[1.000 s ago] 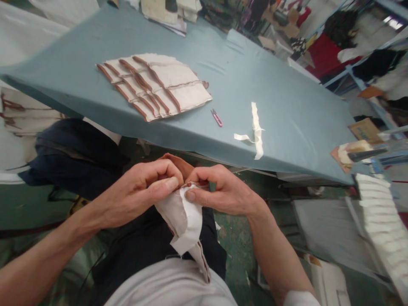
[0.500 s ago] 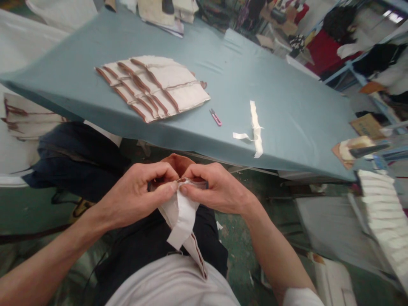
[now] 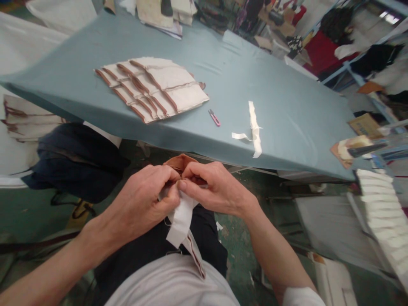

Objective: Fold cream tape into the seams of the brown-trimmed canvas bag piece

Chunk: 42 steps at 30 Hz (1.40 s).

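My left hand (image 3: 145, 199) and my right hand (image 3: 212, 187) meet over my lap, both closed on a small cloth piece (image 3: 182, 219). The cloth is off-white with a brown trimmed edge (image 3: 178, 162) showing above my fingers, and a white flap hangs down toward my lap. My fingertips pinch the cloth's top edge, thumbs touching each other. On the blue-grey table (image 3: 287, 110) ahead lies a fanned stack of similar off-white pieces with brown trim (image 3: 153, 87).
A small pink thread snipper (image 3: 214, 117) and white fabric strips (image 3: 253, 131) lie on the table near its front edge. Dark cloth (image 3: 73, 157) is heaped at the left. A stack of white pieces (image 3: 381, 208) stands at the right, with cluttered shelves beyond.
My hands have pressed closer together on the cloth. The hanging flap has been gathered in and looks narrower. The view has shifted slightly.
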Available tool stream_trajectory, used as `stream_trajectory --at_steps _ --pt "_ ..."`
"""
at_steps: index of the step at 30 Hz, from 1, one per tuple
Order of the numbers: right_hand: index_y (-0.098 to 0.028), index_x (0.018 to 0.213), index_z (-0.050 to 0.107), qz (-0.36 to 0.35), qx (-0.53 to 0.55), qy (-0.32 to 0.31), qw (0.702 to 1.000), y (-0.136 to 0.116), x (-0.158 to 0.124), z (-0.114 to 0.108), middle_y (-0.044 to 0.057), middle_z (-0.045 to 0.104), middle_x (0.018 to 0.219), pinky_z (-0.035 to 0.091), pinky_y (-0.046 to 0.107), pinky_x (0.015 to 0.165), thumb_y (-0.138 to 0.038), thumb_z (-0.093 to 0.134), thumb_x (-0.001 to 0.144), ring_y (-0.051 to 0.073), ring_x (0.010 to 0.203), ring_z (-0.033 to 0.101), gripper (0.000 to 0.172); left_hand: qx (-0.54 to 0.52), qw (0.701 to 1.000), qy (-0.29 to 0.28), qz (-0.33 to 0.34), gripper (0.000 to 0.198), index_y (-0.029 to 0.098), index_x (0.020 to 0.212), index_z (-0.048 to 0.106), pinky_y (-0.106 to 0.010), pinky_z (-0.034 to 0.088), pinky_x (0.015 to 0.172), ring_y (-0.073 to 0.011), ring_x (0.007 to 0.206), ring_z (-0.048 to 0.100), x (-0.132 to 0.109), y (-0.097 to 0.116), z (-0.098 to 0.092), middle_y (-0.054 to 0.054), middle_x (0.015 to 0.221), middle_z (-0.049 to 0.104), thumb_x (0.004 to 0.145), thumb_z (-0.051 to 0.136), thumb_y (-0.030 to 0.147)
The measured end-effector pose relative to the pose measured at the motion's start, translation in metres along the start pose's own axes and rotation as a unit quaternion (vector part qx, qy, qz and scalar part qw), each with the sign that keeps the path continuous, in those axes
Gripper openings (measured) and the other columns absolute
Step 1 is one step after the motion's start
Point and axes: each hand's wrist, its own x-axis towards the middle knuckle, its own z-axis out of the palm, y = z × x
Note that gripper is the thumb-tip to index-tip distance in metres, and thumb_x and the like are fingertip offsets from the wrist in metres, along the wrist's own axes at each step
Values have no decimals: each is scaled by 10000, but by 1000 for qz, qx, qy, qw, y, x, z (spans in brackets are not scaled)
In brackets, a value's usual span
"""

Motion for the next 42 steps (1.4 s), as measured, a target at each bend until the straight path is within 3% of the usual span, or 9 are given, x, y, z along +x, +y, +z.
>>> stream_trajectory --at_steps 5,12,18,23,27,34,42 --pt "-218 721 483 -33 11 15 999 4 4 5 -60 448 655 287 259 602 -236 547 971 97 607 391 259 38 999 9 32 208 230 765 586 -370 466 692 -244 709 652 2 4 0 -33 717 682 930 461 211" --pt "-209 749 557 27 136 82 987 20 4 25 -63 461 636 304 253 562 -354 574 949 95 567 379 248 33 998 23 -45 163 238 786 583 -359 473 699 -228 725 653 1 4 11 -35 752 719 900 467 230" --pt "-207 746 547 49 215 101 970 29 2 36 -57 465 649 296 252 560 -440 613 968 98 583 375 328 -10 998 49 -44 152 229 784 595 -341 488 699 -222 742 648 -1 -3 20 -32 763 706 887 483 240" --pt "-208 770 544 63 270 44 960 30 0 31 -62 442 655 290 251 556 -613 653 972 99 592 349 466 -159 984 34 -75 149 213 813 623 -250 413 517 -129 539 539 -4 -3 20 44 663 627 893 501 244" --pt "-194 789 577 43 246 8 968 26 -3 16 -44 474 691 306 260 583 -673 605 992 111 625 390 521 -171 982 22 -74 154 213 814 654 -240 409 505 -116 517 540 -3 6 13 50 660 662 900 527 222" --pt "-193 784 578 68 164 -65 982 15 -2 0 -48 505 703 310 247 599 -383 667 899 111 641 436 239 -114 992 29 -53 170 201 848 730 -257 475 573 -132 564 628 -3 7 7 16 751 763 900 573 244" --pt "-203 724 530 95 176 -69 977 13 -5 4 -64 445 664 263 240 579 -373 669 889 99 633 391 274 -128 991 17 -43 184 212 864 754 -235 464 526 -121 536 618 -7 10 1 33 706 743 893 574 196"
